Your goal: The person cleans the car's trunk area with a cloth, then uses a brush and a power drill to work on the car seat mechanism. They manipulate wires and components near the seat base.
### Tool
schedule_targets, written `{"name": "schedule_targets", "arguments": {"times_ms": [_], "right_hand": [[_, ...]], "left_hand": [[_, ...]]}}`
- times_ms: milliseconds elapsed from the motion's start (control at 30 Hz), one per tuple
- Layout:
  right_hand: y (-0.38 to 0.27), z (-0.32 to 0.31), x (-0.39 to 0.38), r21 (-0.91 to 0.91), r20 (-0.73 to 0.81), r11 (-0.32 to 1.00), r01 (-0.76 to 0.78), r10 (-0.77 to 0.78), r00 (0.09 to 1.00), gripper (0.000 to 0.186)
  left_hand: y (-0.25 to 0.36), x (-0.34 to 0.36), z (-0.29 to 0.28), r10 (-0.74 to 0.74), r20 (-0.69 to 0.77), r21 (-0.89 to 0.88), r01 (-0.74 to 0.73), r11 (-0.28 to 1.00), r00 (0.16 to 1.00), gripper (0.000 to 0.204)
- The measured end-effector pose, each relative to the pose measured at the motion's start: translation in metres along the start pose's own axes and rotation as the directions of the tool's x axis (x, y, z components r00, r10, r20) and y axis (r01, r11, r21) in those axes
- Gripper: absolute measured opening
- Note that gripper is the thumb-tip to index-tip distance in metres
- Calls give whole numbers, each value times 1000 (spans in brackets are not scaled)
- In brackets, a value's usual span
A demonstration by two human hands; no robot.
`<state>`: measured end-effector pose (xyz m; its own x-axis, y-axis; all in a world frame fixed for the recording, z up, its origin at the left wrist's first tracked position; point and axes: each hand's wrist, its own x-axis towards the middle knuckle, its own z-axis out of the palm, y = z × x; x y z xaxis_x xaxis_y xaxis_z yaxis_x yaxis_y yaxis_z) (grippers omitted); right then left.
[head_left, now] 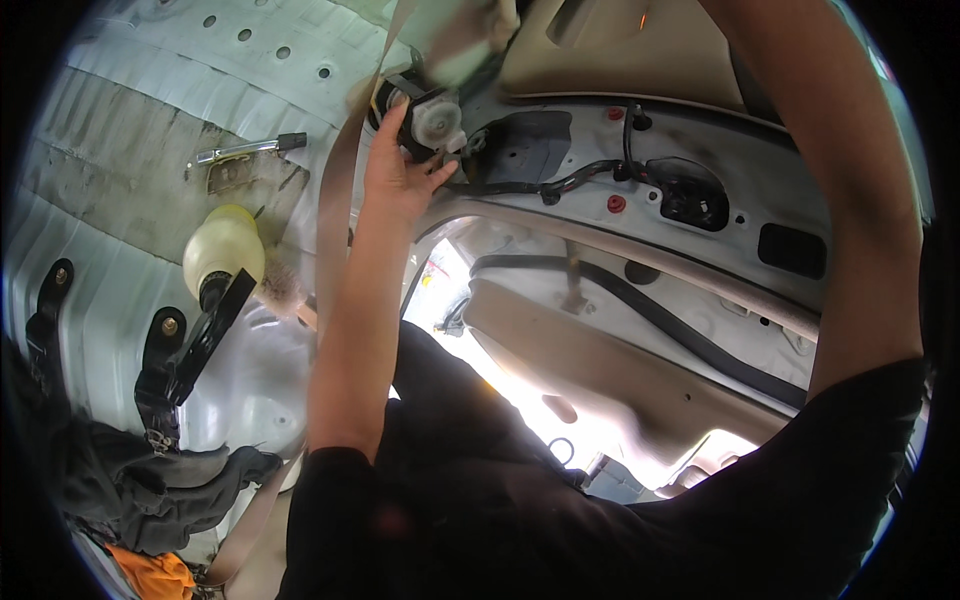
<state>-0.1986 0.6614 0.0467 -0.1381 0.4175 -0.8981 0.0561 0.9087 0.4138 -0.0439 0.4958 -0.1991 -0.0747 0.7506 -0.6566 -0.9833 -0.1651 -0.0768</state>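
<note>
My left hand [400, 170] grips a black seat-belt retractor [425, 120] with a translucent round plastic housing, a finger along its left side and others at its lower edge. A tan belt strap [338, 200] runs beside my left wrist. To the right, a wiring harness [515, 187] crosses a pale metal body panel [590, 140] with red plugs [616, 203]. My right forearm [850, 200] rises out of the top edge; the hand itself is out of view.
At left on ribbed metal [120, 90] lie a ratchet-like tool [250, 147], a yellow bottle [222, 245] and a brush [280, 280]. Two black brackets [160, 370] stand below, near dark cloth [150, 480] and orange cloth [150, 570]. Beige trim panels [620, 50] border the bright opening.
</note>
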Motion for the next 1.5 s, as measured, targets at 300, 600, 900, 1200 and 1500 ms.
{"name": "schedule_targets", "arguments": {"times_ms": [300,600,900,1200,1500], "right_hand": [[-5,2,0,-123,-95,991,-48,36,995,76],[-25,6,9,-351,-206,933,81,-161,965,63],[-23,1,-28,-199,52,961,190,-183,982,58],[-23,-2,-14,-173,-2,977,128,-131,991,48],[-26,-3,-10,-117,-82,989,91,-101,992,39]], "left_hand": [[-16,5,1,-33,28,106,30,994,999,92],[-29,16,10,5,-65,47,-2,999,998,106],[-33,32,16,11,8,658,-14,753,1000,56],[-30,29,21,359,144,987,-160,17,922,83],[-40,18,37,671,482,848,-491,-197,563,97]]}}
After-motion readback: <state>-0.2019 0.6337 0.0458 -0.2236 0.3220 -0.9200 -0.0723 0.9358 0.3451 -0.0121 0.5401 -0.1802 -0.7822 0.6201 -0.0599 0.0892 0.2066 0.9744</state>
